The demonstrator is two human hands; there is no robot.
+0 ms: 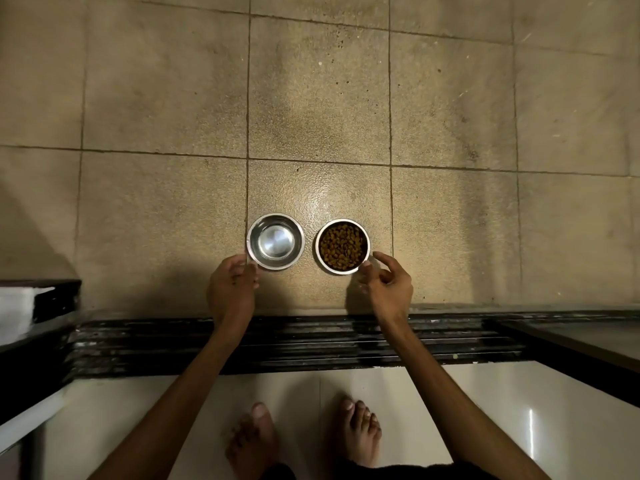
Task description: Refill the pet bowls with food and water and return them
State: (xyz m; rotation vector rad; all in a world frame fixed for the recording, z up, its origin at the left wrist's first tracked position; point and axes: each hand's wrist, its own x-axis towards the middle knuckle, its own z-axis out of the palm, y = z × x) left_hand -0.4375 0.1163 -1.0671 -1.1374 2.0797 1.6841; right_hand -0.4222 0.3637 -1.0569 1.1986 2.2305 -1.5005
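Just beyond the fingertips on the tan tiled floor, round steel water bowl touches the loosely curled left hand at its near-left rim, kibble-filled round steel bowl sits just off the open-fingered right hand, each hand nearest its own bowl.

Two round steel bowls stand upright side by side, close but apart, on the beige tiled floor: the left bowl shiny inside, whether it holds water cannot be told; the right bowl filled near the rim with brown kibble
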